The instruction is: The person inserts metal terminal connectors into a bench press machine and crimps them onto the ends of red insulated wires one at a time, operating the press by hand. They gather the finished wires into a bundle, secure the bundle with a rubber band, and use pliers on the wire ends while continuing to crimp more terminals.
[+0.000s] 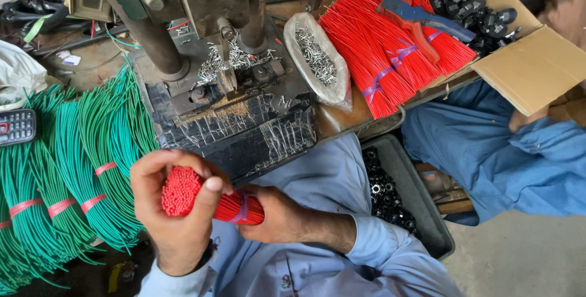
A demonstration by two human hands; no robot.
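Note:
A tight bundle of red wires (183, 190), bound with a purple band, lies across my lap in front of the press. My left hand (174, 217) wraps around its cut end, thumb and fingers curled over the wire tips. My right hand (274, 214) grips the other part of the same bundle from the right, just past the purple band. Both hands are closed on it. Directly behind stands a dark metal press (226, 83) with scattered small metal terminals around its die.
Green wire bundles (73, 169) with pink bands lie at the left, near a phone (15, 127). A plastic bag of metal terminals (317, 59), more red wires (390, 47) and a blue-and-orange hand tool (421, 16) lie right. Another person in blue (488, 144) sits beside a cardboard box (531, 65).

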